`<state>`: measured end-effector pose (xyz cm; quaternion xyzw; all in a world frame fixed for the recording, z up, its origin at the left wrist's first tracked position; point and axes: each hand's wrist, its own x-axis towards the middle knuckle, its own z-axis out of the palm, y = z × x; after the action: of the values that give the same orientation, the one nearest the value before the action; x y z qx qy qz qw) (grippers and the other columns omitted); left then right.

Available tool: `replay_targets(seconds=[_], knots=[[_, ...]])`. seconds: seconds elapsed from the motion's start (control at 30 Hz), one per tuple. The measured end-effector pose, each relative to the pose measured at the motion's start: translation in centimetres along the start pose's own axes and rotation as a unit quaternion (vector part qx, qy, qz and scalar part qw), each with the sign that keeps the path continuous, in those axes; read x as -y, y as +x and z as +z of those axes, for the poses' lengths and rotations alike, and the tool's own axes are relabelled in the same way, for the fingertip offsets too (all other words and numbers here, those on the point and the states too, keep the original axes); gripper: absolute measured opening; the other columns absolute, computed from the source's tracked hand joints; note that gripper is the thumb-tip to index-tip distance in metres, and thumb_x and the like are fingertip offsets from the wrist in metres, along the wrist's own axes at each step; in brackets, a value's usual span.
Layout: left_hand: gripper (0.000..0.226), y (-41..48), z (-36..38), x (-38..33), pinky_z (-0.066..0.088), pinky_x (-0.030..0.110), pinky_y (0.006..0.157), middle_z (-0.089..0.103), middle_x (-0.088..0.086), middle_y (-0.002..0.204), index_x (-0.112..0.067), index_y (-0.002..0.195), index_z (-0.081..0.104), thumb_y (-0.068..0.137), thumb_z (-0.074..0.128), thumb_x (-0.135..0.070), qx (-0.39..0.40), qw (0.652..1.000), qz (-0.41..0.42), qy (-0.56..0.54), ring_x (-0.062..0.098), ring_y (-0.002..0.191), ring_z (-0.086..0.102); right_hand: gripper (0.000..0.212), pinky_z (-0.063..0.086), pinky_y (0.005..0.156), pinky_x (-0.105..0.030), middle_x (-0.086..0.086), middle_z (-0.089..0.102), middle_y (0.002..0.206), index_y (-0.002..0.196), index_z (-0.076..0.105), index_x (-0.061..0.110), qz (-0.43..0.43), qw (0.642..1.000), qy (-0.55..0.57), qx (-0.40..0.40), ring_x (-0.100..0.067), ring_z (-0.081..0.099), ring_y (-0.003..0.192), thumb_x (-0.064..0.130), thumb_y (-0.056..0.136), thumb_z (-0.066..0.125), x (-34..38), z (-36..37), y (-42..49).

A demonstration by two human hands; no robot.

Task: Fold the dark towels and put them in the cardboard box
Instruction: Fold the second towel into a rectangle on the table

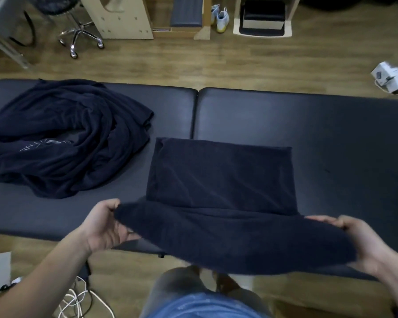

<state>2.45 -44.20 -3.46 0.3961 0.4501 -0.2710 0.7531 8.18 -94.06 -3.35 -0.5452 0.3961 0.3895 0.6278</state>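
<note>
Left on the table (285, 115): messy pile of dark towels (62, 138). Then left hand (106, 226), pinching the near left corner of a dark towel (221, 177). Far half flat on the table, near half lifted. Last, right hand (363, 242) gripping the right corner.

hands: 2 – left hand (106, 226), right hand (363, 242)
towel in the fingers: 1 – held towel (228, 237)
towel piles: 1 – heap (62, 138), towels in it can't be counted
table (331, 134): 1, split into 2 pads
shoes (223, 19): 2, one pair
wheeled chair (81, 35): 1, only the base shows
white box (393, 79): 1
white cables (67, 301): tangled, count unclear
</note>
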Motion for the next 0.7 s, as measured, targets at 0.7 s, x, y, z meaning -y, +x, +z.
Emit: replay_targets(seconds=[0.7], knots=[[0.014,11.0,4.9,-4.8,0.055,0.041,0.093,0.076,0.000,0.107,-0.016,0.106,0.070,0.093,0.069,-0.024,-0.155,0.911,0.307,0.229,0.022,0.105,0.070,0.028,0.050,0.094,-0.042,0.008,0.066,0.112,0.104,0.055,0.035,-0.217,0.945,-0.203,-0.137,-0.014,0.063,0.101,0.036,0.083,0.074,3.5,3.2,11.0]])
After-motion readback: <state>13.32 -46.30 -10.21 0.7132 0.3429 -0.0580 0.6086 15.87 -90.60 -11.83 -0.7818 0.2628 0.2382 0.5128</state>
